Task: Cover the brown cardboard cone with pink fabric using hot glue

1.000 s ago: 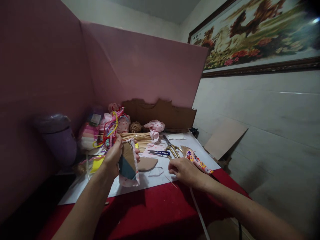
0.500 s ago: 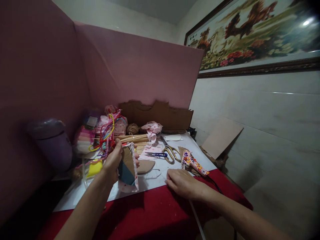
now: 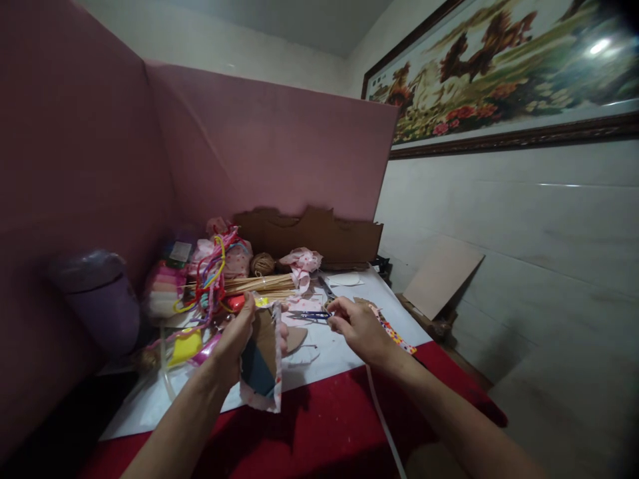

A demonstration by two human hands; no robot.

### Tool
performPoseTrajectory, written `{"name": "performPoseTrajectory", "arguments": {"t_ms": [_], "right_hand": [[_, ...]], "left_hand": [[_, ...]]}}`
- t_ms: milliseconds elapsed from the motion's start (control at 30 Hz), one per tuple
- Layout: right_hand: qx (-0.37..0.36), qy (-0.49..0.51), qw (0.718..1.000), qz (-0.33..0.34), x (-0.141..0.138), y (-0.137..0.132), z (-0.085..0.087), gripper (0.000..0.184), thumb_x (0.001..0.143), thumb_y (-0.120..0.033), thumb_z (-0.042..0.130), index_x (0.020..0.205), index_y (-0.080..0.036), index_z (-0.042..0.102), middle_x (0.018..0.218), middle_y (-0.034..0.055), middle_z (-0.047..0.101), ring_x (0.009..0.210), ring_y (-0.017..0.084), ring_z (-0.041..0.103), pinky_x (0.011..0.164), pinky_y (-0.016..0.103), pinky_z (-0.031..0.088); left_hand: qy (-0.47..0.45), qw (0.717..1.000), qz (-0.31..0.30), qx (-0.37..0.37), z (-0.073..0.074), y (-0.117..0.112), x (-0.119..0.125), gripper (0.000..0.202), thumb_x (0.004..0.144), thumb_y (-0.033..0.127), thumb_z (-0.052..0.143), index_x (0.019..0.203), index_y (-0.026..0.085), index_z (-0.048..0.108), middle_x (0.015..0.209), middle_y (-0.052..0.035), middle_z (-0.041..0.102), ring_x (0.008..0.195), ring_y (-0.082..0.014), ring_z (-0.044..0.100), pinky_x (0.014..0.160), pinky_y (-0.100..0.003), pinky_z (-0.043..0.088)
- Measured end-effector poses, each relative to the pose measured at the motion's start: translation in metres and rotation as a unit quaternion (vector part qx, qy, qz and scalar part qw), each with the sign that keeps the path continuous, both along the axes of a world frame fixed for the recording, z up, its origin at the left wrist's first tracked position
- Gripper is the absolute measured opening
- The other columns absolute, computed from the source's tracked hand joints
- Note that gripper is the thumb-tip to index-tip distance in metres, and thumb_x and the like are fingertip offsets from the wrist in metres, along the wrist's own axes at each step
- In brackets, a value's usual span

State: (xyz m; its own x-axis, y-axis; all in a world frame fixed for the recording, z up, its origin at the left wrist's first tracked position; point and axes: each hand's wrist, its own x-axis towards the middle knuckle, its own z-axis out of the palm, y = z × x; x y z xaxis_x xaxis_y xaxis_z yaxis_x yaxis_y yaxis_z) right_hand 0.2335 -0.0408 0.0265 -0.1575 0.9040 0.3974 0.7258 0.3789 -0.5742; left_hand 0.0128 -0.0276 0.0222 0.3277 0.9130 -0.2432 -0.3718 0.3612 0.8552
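Nearest us, our left hand point(image 3: 233, 340) lifts a fabric-wrapped cardboard piece point(image 3: 262, 362) above the red tabletop point(image 3: 324, 426), its grip closed around the left edge. Just beyond, our right hand point(image 3: 360, 329) reaches over the white sheet point(image 3: 344, 352), its fingers curled at the handle end of the blue thread snips point(image 3: 307, 315) lying there. We cannot tell whether that grip has closed on them. A floral strip point(image 3: 398, 339) lies beside our wrist. Farther back sit bamboo sticks point(image 3: 259, 285), a twine ball point(image 3: 262, 263), coloured cords point(image 3: 212, 273) and brown cardboard point(image 3: 309, 233) against the pink panel point(image 3: 274, 146).
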Motion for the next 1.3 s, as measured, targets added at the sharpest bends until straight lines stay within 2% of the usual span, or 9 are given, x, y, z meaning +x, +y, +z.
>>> {"name": "performPoseTrajectory", "arguments": {"t_ms": [67, 133, 267, 467, 633, 767, 867, 1000, 1300], "right_hand": [[0.006, -0.049, 0.998, -0.034, -0.001, 0.013, -0.005, 0.009, 0.077, -0.011, 0.054, 0.078, -0.018, 0.061, 0.070, 0.0025, 0.066, 0.069, 0.016, 0.058, 0.066, 0.026, 0.038], [-0.004, -0.070, 0.997, -0.037, -0.002, 0.023, -0.011, 0.010, 0.075, -0.009, 0.056, 0.075, -0.017, 0.062, 0.069, 0.0035, 0.066, 0.067, 0.016, 0.058, 0.066, 0.026, 0.038], [0.002, -0.034, 0.999, -0.009, -0.004, 0.025, -0.020, 0.011, 0.078, -0.008, 0.054, 0.074, -0.017, 0.061, 0.067, 0.0020, 0.065, 0.064, 0.014, 0.058, 0.062, 0.023, 0.039], [0.079, 0.064, 0.992, 0.068, -0.016, -0.001, -0.011, 0.013, 0.088, -0.021, 0.049, 0.082, -0.019, 0.060, 0.062, -0.0019, 0.057, 0.057, 0.012, 0.052, 0.056, 0.022, 0.037], [0.122, 0.092, 0.984, 0.091, -0.031, -0.007, -0.006, 0.015, 0.088, -0.019, 0.048, 0.082, -0.018, 0.062, 0.068, -0.0002, 0.059, 0.059, 0.011, 0.051, 0.057, 0.021, 0.037], [0.123, 0.092, 0.984, 0.095, -0.034, -0.005, -0.007, 0.016, 0.087, -0.016, 0.049, 0.080, -0.017, 0.063, 0.065, -0.0009, 0.058, 0.058, 0.011, 0.049, 0.056, 0.022, 0.036], [0.122, 0.091, 0.984, 0.096, -0.034, -0.007, -0.007, 0.016, 0.087, -0.016, 0.050, 0.079, -0.017, 0.064, 0.065, -0.0007, 0.058, 0.058, 0.011, 0.049, 0.057, 0.022, 0.036], [0.118, 0.094, 0.983, 0.104, -0.034, -0.008, -0.007, 0.017, 0.088, -0.019, 0.050, 0.081, -0.016, 0.065, 0.066, 0.0002, 0.059, 0.059, 0.012, 0.051, 0.057, 0.022, 0.037], [0.126, 0.107, 0.981, 0.105, -0.034, -0.008, -0.006, 0.016, 0.087, -0.018, 0.050, 0.082, -0.017, 0.065, 0.071, 0.0018, 0.062, 0.064, 0.013, 0.055, 0.062, 0.023, 0.040]], "left_hand": [[0.001, 1.000, 0.015, 0.004, 0.000, 0.003, -0.002, 0.054, 0.082, 0.059, 0.041, 0.109, 0.015, 0.056, 0.063, -0.0067, 0.067, 0.048, -0.0216, 0.064, 0.046, -0.034, 0.053], [0.002, 1.000, 0.019, 0.005, -0.003, 0.006, -0.002, 0.055, 0.082, 0.060, 0.040, 0.107, 0.014, 0.057, 0.062, -0.0069, 0.066, 0.047, -0.0213, 0.064, 0.045, -0.033, 0.053], [0.007, 1.000, 0.007, 0.006, -0.009, 0.007, 0.001, 0.060, 0.079, 0.066, 0.038, 0.106, 0.015, 0.058, 0.064, -0.0074, 0.067, 0.047, -0.0216, 0.063, 0.045, -0.035, 0.052], [0.020, 0.998, -0.065, -0.010, -0.010, 0.000, 0.004, 0.066, 0.075, 0.072, 0.036, 0.096, 0.015, 0.061, 0.066, -0.0092, 0.067, 0.049, -0.0209, 0.062, 0.047, -0.033, 0.051], [0.046, 0.990, -0.132, 0.023, -0.009, -0.004, 0.003, 0.077, 0.075, 0.075, 0.026, 0.081, 0.009, 0.065, 0.059, -0.0124, 0.065, 0.048, -0.0199, 0.061, 0.048, -0.030, 0.049], [0.033, 0.993, -0.112, 0.035, -0.001, -0.010, 0.006, 0.074, 0.075, 0.075, 0.025, 0.087, 0.013, 0.064, 0.063, -0.0096, 0.068, 0.046, -0.0175, 0.060, 0.045, -0.027, 0.047], [0.057, 0.989, -0.121, 0.054, 0.004, -0.013, 0.009, 0.081, 0.075, 0.077, 0.018, 0.075, 0.010, 0.064, 0.056, -0.0120, 0.066, 0.041, -0.0168, 0.058, 0.042, -0.026, 0.046], [0.077, 0.986, -0.134, 0.071, 0.003, -0.011, 0.008, 0.086, 0.074, 0.078, 0.015, 0.064, 0.008, 0.064, 0.051, -0.0142, 0.064, 0.040, -0.0163, 0.057, 0.043, -0.025, 0.046], [0.071, 0.987, -0.137, 0.048, 0.001, -0.009, 0.006, 0.083, 0.073, 0.078, 0.019, 0.067, 0.009, 0.064, 0.053, -0.0132, 0.065, 0.042, -0.0183, 0.059, 0.043, -0.028, 0.047]]}}
